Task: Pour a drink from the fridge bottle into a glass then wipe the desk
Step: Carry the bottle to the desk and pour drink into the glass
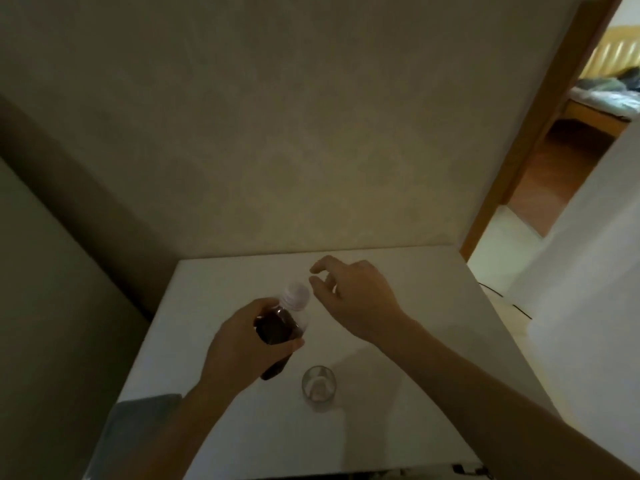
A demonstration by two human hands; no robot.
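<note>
Head view, centre frame: our left hand [242, 337] wraps the nearly full, thin-walled cola bottle [280, 329] mid-body, likely heavy and squeezable, while our right hand [349, 292], fingers loosely curled and empty, nears its white cap [296, 295].

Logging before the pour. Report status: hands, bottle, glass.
Left hand grip on bottle, cap on. Right hand open beside cap, not touching. Glass upright on desk, looks empty. Nothing in the way.

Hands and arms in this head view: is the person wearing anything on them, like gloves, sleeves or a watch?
Nothing shows on them. The left hand and right hand are bare, with no gloves or rings that can be made out in the dim light. Both forearms are uncovered as far as the picture's edge, with no sleeve, watch or band in sight.
</note>
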